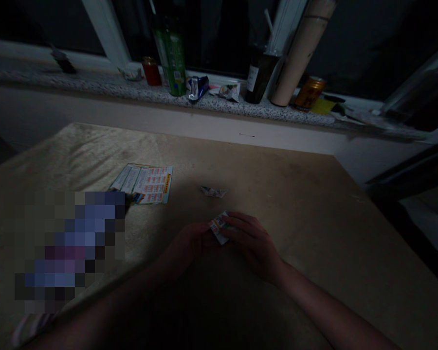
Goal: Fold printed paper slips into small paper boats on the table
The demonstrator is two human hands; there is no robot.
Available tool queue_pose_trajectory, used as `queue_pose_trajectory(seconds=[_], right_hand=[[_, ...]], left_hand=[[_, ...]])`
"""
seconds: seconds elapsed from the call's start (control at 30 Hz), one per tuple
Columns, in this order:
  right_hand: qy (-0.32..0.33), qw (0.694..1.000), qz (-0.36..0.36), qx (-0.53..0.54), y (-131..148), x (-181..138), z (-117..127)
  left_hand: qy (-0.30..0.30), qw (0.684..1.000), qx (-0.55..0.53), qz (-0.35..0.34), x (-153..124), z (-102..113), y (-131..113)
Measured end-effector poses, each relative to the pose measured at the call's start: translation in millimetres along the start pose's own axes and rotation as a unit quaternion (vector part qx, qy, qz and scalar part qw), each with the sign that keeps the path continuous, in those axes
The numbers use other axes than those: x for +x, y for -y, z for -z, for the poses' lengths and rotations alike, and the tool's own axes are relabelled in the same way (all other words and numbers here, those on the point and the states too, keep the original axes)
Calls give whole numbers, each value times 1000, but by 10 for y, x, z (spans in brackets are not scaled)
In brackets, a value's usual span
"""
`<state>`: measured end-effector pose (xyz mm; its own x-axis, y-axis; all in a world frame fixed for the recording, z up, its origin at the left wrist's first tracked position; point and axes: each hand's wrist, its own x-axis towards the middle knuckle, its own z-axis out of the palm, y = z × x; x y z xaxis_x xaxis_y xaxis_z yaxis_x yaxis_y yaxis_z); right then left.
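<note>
Over the worktop, the left hand had its fingers closed on one side of a folded printed paper and the right hand laid gathered fingers on the other, likely steadying its creases, with a boat-shaped paper just beyond.

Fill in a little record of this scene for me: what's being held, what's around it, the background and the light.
Held: folded printed paper, between left hand and right hand
Just beyond: another small folded paper piece, on the table
To the left: printed sheets; nearer, a pixelated item, unidentifiable
Background: speckled windowsill with green container, dark cup with straw, tall beige cylinder, golden can
Light: dim
</note>
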<state>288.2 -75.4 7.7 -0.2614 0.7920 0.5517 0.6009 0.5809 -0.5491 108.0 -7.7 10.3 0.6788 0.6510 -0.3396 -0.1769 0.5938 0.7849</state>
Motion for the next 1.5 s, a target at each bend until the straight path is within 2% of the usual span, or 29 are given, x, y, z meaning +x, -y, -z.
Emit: queue_pose_trajectory(seconds=[0.17, 0.27, 0.37, 0.47, 0.57, 0.8, 0.9, 1.1, 1.2, 1.37, 1.5], right_hand=[[-5, 995, -32, 96, 38, -15, 0], [-60, 980, -123, 143, 40, -31, -10], [-104, 950, -239, 172, 11, -19, -29], [-37, 929, -302, 213, -13, 12, -62], [16, 917, -313, 248, -9, 34, -97], [7, 888, -347, 301, 40, 72, -97], [8, 876, -350, 332, 39, 65, -102], [-22, 888, -357, 289, 19, 48, -134], [-14, 894, -355, 273, 33, 64, -116], [14, 915, -311, 257, 89, 89, -70], [-6, 903, -333, 271, 100, 80, -110]], left_hand=[[-10, 988, 151, -14, -35, -31, -45], [-18, 974, 224, -5, -54, -55, -100], [-8, 960, 281, -5, -55, -55, -100], [23, 947, 321, -2, -56, -39, -38], [49, 938, 343, -4, -70, -34, 17], [65, 909, 410, -36, -102, -59, -31], [80, 908, 408, -53, -105, -53, -47], [76, 902, 421, -52, -114, -73, -45], [63, 896, 436, -47, -119, -95, -54], [22, 888, 454, -63, -114, -70, -39], [34, 882, 464, -75, -116, -44, -34]])
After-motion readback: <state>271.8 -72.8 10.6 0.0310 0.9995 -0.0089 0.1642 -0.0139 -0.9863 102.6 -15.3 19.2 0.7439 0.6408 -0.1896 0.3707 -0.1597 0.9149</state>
